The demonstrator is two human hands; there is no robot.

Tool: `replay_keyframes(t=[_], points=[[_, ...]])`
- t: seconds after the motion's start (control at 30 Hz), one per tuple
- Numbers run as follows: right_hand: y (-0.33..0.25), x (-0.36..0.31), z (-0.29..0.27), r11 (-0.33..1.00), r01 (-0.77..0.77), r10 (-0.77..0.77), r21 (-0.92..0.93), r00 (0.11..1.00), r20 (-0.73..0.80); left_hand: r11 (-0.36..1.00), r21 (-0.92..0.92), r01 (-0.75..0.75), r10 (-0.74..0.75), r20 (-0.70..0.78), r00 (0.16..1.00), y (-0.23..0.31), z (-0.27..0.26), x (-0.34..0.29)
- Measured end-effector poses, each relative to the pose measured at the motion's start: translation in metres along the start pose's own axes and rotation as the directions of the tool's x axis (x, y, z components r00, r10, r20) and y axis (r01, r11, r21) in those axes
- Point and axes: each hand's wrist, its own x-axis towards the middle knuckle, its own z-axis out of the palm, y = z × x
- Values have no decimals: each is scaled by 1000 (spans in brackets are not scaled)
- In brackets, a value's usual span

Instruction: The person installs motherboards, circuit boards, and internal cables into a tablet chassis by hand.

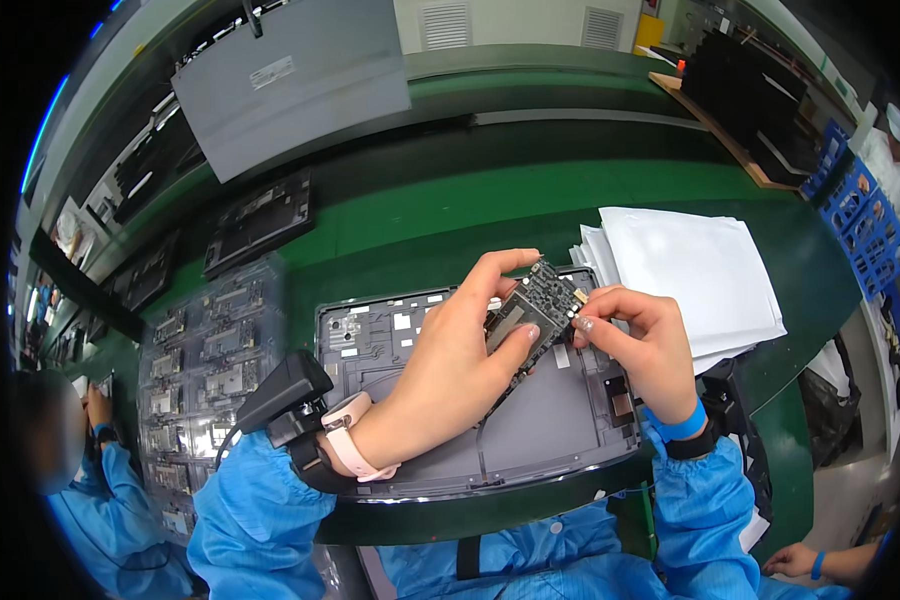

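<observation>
A dark circuit board (542, 305), long and packed with small parts, is held tilted above an open grey device casing (550, 425). My left hand (460, 345) grips the board between thumb and fingers, the thumb lying across its face. At the board's right edge, close to a small yellowish part, the thumb and forefinger of my right hand (635, 335) are pinched together; whatever is between the fingertips is too small to make out. The casing lies flat on the green bench under both hands, with white pads and thin cables along its inside.
Clear trays (210, 380) of circuit boards stand at the left. White envelopes or sheets (690, 280) are stacked at the right. A dark casing (260, 222) lies farther back, below a grey panel (290, 85). Co-workers' hands show at the far left and lower right.
</observation>
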Motion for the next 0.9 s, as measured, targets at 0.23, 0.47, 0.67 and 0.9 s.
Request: replay_keyframes(t=[0.23,0.47,0.67,0.9], points=[[-1,0,-2,978,-122,119,168,992,29,997,42,-65,66,-18,998,-3,2,0],[1,0,-4,946,-160,146,281,987,71,995,66,-75,75,-4,997,-1,2,0],[5,-2,-2,922,-152,147,357,988,40,998,8,-69,69,-30,997,-4,6,1],[0,-2,0,961,-140,144,240,990,0,983,127,-131,135,-26,990,-1,6,0]])
